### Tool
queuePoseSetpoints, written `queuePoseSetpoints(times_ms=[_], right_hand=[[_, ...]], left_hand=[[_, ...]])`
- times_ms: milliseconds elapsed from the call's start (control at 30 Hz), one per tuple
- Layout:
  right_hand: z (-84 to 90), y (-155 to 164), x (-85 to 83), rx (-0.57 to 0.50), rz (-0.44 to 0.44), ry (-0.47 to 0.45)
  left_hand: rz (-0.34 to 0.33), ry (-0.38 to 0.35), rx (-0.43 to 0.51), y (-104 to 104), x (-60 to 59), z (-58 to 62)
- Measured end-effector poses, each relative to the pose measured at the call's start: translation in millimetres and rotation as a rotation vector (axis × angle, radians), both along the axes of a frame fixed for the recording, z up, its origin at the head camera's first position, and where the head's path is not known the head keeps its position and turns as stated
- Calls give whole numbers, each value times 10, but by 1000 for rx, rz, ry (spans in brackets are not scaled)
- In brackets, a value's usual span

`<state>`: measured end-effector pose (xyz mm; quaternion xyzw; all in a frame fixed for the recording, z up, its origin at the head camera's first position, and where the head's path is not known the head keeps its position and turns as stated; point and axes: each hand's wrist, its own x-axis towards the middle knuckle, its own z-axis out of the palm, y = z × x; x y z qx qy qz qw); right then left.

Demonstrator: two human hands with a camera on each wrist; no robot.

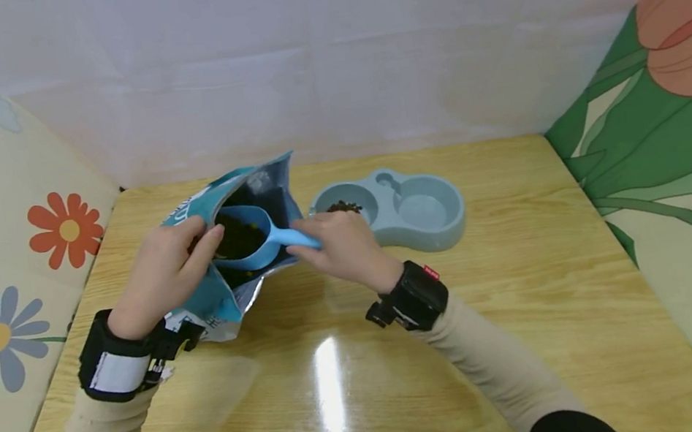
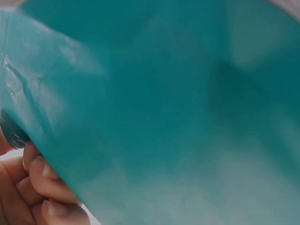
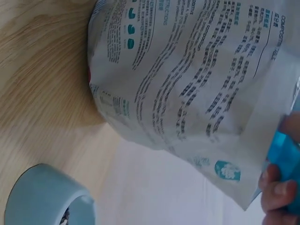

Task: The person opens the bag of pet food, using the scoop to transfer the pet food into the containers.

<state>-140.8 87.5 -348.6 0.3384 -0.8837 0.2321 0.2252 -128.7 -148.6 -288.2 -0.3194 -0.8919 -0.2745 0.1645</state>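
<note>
A teal and white foil bag point(image 1: 217, 293) of pet food leans on the table with its mouth gaping toward the right. My left hand point(image 1: 170, 266) grips the bag's near rim, thumb over the edge; in the left wrist view its curled fingers point(image 2: 51, 187) lie against the teal foil point(image 2: 150, 103). Inside the mouth is a blue scoop point(image 1: 264, 249) with dark kibble in its cup. My right hand point(image 1: 346, 245) holds the scoop by its handle. The right wrist view shows the bag's printed back point(image 3: 187, 84) and the right fingers point(image 3: 276, 194) around the blue handle.
Behind the right hand stands a grey-blue double pet bowl point(image 1: 433, 233). A small heap of kibble point(image 1: 343, 207) lies in its left basin. The wooden table point(image 1: 527, 279) meets a white backdrop point(image 1: 328, 86) at the back and flower-printed panels at both sides.
</note>
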Motion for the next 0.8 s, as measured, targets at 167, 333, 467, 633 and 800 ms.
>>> queuePoseSetpoints(times_ms=[167, 333, 467, 633, 800], right_hand=[[-60, 109, 3, -22, 6, 28], [-93, 204, 28, -45, 14, 70], [-71, 253, 56, -58, 20, 97], [0, 310, 92, -45, 21, 90], [63, 353, 97, -36, 46, 97]], left_hand=[[-1, -1, 7, 4, 13, 9], [-2, 5, 10, 3, 12, 5], [-1, 3, 7, 2, 9, 3], [4, 6, 1, 6, 15, 15], [-3, 15, 3, 7, 22, 16]])
